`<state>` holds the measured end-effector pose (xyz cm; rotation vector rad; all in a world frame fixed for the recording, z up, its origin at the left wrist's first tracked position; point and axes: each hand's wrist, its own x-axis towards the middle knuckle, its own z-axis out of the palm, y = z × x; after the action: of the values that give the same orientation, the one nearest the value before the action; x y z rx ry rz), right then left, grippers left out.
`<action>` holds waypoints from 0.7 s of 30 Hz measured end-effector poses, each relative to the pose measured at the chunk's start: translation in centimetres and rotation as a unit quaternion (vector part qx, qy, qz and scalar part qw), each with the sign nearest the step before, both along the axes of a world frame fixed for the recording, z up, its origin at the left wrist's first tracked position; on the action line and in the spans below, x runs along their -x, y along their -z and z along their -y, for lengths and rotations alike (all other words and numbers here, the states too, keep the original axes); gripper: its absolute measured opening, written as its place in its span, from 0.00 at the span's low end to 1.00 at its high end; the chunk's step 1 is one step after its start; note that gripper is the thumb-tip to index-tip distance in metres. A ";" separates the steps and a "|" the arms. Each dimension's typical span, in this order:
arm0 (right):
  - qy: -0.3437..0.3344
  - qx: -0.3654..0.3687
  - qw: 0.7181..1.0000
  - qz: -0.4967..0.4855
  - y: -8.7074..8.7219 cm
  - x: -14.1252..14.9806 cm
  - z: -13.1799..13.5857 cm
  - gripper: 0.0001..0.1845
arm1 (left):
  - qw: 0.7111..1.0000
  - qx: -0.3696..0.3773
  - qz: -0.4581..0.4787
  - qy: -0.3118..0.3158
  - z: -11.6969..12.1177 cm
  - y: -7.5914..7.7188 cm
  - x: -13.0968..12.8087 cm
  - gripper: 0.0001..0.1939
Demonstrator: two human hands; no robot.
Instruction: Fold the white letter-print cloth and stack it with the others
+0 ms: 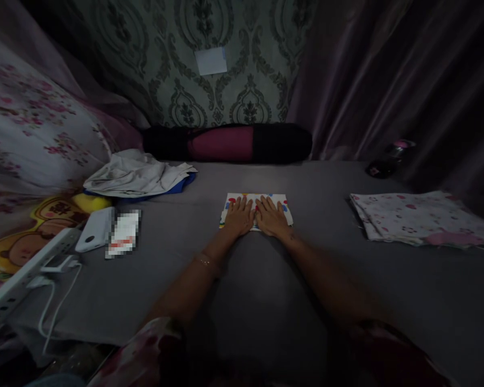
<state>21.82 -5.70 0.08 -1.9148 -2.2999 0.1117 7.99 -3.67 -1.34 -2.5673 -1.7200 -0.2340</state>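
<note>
A small folded white cloth (272, 198) with coloured spots lies on the grey bed sheet (306, 279) in the middle of the view. My left hand (239, 216) and my right hand (271, 215) lie flat on it side by side, palms down, fingers spread and pointing away from me. Both hands press on the cloth; neither grips anything. A thin bracelet sits on my left wrist.
A folded floral cloth (419, 217) lies to the right. A heap of pale and blue clothes (139, 174) sits at the back left, a black and maroon bolster (226, 143) against the wall. A white power bank (94, 229), a power strip (28, 269) and cables lie at the left.
</note>
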 end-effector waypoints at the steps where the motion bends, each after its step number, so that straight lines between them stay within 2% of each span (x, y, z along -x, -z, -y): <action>1: 0.002 0.003 1.000 0.001 0.1 0.0 0.0 0.31 | 1.000 0.002 -0.004 -0.002 0.0 0.0 0.0 0.28; 7: -0.006 0.018 1.000 0.006 0.0 -0.2 -0.2 0.31 | 0.999 0.038 -0.013 -0.008 -0.1 -0.6 -0.2 0.29; 12: -0.008 0.029 1.000 -0.005 -1.1 -0.2 -1.0 0.29 | 0.996 0.094 -0.009 -0.002 -0.9 -2.3 -0.4 0.27; 15: 0.010 -0.011 1.000 -0.020 -1.4 0.0 -1.5 0.27 | 0.998 0.059 0.014 -0.013 -1.5 -3.0 -0.6 0.24; 18: 0.022 -0.050 0.998 -0.026 -0.9 0.3 -1.8 0.29 | 0.999 0.002 0.040 -0.030 -1.9 -2.4 -0.9 0.26; 21: -0.001 -0.033 0.999 -0.021 0.1 0.4 -2.0 0.31 | 0.999 0.010 0.040 -0.016 -2.1 -1.1 -0.9 0.28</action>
<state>21.39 -3.66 0.02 -1.8604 -2.2502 0.0726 8.91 -1.58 -0.23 -2.5755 -1.7982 -0.3247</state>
